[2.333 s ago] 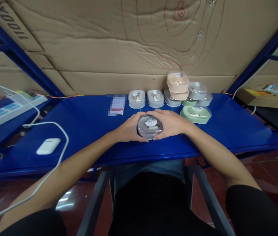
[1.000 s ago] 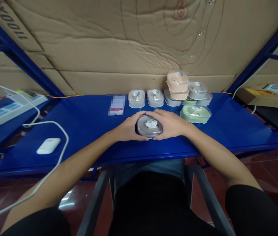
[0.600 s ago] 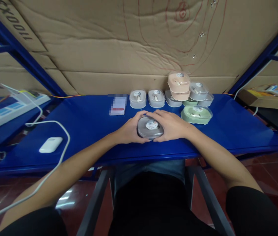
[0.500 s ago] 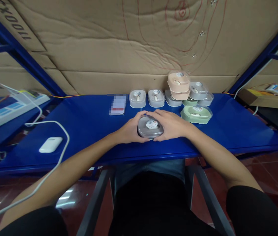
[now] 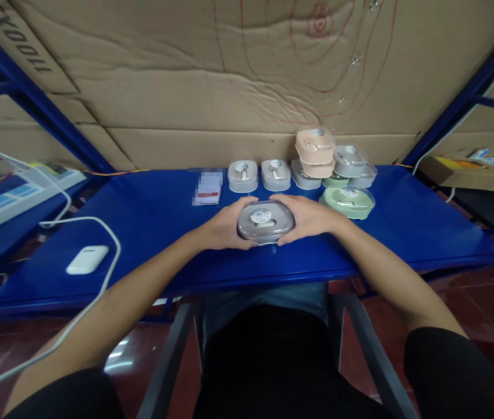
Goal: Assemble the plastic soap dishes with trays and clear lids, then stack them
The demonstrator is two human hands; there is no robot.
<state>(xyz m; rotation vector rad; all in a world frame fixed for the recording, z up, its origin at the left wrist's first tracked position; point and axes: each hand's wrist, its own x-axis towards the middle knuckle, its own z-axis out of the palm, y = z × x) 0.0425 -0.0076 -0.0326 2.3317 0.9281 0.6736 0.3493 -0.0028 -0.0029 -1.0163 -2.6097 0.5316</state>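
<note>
A grey oval box [image 5: 268, 227] with a clear lid and a round label is near the front of the blue table [image 5: 150, 201]. My left hand [image 5: 228, 226] grips its left end, and my right hand [image 5: 308, 220] grips its right end. The box's long side runs left to right. Behind it are two pale grey boxes [image 5: 243, 176] side by side. A green box [image 5: 347, 202] lies just beyond my right wrist, with peach boxes [image 5: 315, 146] stacked behind.
A phone [image 5: 208, 187] lies behind my left hand. A white earphone case [image 5: 88, 259] and a white cable [image 5: 118, 244] are on the left, beside a power strip [image 5: 20, 201]. Cardboard [image 5: 163, 99] stands along the back. An open carton [image 5: 465, 173] is at the right.
The grey box has turned between my hands, and its long side now lies left to right. My hands have moved slightly apart around it. The view has shifted a little.
</note>
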